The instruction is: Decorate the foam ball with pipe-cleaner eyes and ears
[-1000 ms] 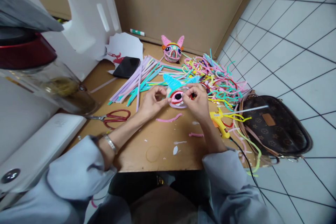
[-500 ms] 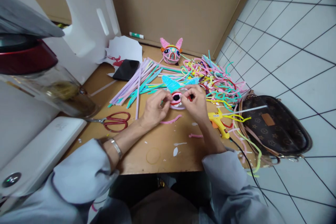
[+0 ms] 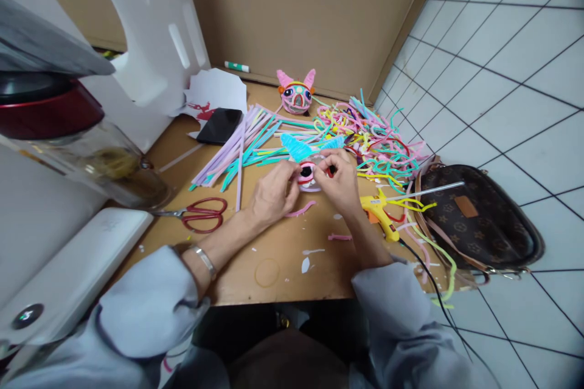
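A small craft head (image 3: 312,185) with blue fuzzy ears and red-and-pink ringed black eyes sits on the brown table (image 3: 260,243). My left hand (image 3: 275,191) is closed at its left side, fingertips pinching the edge of the left eye. My right hand (image 3: 338,182) is closed too, thumb and forefinger pinching the same eye's right edge, between the two eyes. Just below lies a curved pink pipe cleaner piece (image 3: 302,209). A finished-looking pink-eared head (image 3: 296,97) stands farther back.
Purple and teal pipe cleaners (image 3: 228,152) lie behind my left hand, a tangled pile (image 3: 383,140) behind my right. Around are red-handled scissors (image 3: 205,215), a phone (image 3: 220,126), a yellow glue gun (image 3: 381,213), a glass jar (image 3: 118,164) and a brown bag (image 3: 479,219).
My left hand has shifted slightly, its fingers now closer together against the eye. My right hand has stayed nearly in place. The view has moved a little.
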Motion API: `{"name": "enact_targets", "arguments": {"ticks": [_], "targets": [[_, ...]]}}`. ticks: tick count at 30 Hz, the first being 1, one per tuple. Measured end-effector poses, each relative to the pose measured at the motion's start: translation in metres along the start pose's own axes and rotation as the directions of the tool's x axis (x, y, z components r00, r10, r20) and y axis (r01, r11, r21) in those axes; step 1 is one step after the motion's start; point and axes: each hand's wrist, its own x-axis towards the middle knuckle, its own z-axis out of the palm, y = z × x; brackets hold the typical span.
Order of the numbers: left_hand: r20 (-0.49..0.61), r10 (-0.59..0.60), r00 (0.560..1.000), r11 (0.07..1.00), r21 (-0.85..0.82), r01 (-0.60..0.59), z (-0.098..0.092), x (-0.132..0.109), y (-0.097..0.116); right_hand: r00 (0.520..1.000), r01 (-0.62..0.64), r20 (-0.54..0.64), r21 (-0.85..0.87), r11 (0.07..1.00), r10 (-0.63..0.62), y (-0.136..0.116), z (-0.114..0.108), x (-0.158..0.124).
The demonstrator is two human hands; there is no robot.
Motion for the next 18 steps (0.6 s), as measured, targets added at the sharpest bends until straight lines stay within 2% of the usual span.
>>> {"name": "enact_targets", "arguments": {"ticks": [3, 8, 14, 18], "targets": [[0.037, -0.025, 0.999, 1.000, 0.014, 0.024, 0.000, -0.001, 0.002, 1.000, -0.004, -0.005, 0.009, 1.000, 0.004, 0.001, 0.000, 0.000], [0.033, -0.051, 0.998, 0.999, -0.013, 0.052, 0.001, 0.001, 0.001, 1.000, -0.013, -0.002, 0.024, 1.000, 0.013, 0.001, 0.000, -0.001], [0.076, -0.153, 0.985, 0.986, -0.054, 0.157, 0.000, 0.007, 0.002, 1.000, -0.001, 0.011, 0.034, 0.999, 0.000, 0.000, 0.000, -0.001], [0.074, -0.156, 0.985, 0.986, -0.041, 0.159, 0.000, 0.011, 0.002, 1.000, 0.012, 0.029, 0.015, 1.000, -0.012, 0.003, -0.001, -0.001]]}}
